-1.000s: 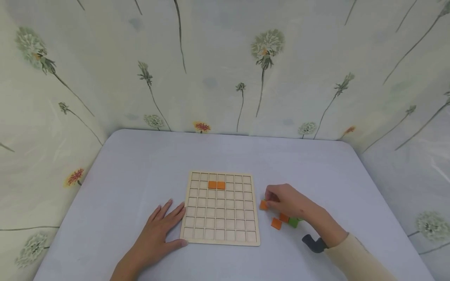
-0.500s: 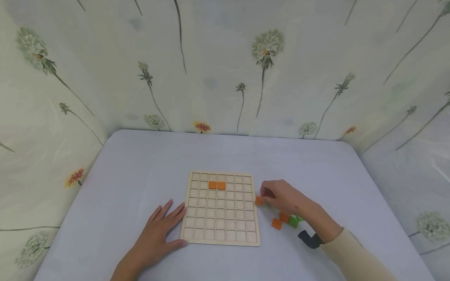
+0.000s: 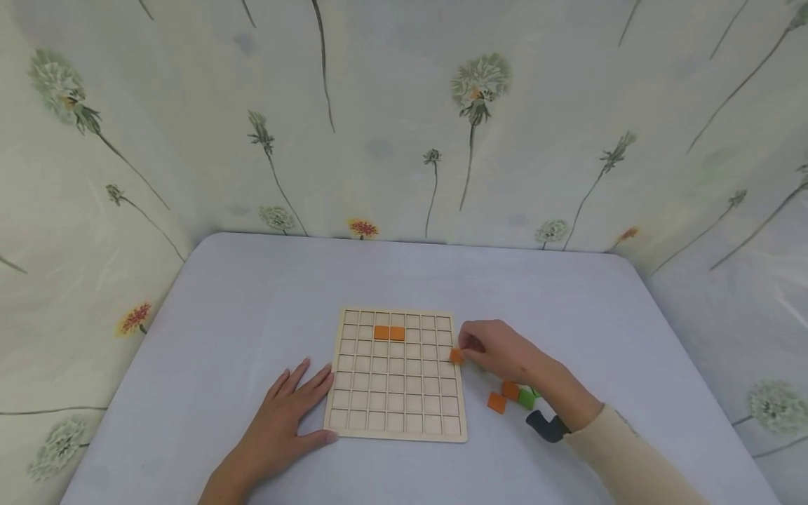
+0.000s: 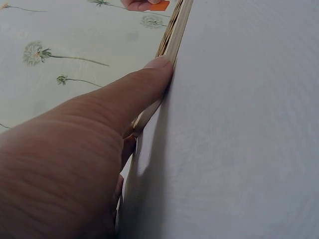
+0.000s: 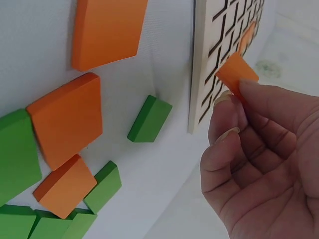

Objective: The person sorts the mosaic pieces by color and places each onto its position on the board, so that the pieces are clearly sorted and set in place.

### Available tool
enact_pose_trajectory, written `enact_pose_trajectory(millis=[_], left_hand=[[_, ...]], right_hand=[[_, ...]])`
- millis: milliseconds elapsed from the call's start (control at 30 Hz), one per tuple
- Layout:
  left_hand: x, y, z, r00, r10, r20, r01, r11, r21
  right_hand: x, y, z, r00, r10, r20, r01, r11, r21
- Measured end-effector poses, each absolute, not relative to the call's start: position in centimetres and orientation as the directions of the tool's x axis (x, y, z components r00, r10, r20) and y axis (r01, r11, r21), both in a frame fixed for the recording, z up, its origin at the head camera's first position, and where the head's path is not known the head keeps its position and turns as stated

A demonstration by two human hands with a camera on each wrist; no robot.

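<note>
A square wooden grid board (image 3: 396,384) lies on the table, with two orange tiles (image 3: 389,333) side by side in its second row from the back. My left hand (image 3: 282,419) rests flat at the board's left edge, fingers spread; in the left wrist view the thumb (image 4: 134,92) touches the board's side. Between thumb and fingertips my right hand (image 3: 505,351) pinches an orange square tile (image 5: 237,72), held over the board's right edge. Loose orange tiles (image 5: 70,119) and green tiles (image 5: 149,119) lie beneath and beside that hand, some hidden by the forearm in the head view.
A dark curved object (image 3: 544,426) appears under the right wrist, partly covered by the sleeve (image 3: 621,449). The white table (image 3: 284,280) ends at the back against a flower-patterned curtain (image 3: 391,140).
My right hand has moved left and slightly away from me, carrying the orange tile from the loose pile to above the board's right edge. The left hand stays still.
</note>
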State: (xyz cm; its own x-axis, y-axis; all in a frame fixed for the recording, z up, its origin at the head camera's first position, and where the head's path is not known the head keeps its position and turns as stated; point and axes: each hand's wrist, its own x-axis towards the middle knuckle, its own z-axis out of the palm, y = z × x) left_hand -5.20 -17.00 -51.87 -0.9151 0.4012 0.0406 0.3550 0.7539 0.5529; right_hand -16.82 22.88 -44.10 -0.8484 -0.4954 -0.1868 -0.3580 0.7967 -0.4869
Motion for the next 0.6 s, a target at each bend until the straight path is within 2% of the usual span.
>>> enact_pose_trajectory(millis=[600], left_hand=[[-5.2,-17.1,-51.8,-0.918,0.396,0.029,0.343,0.756,0.558]], right_hand=[[-17.6,20.5,-44.1,-0.833,-0.52,-0.192,-0.385,0.792,-0.473]])
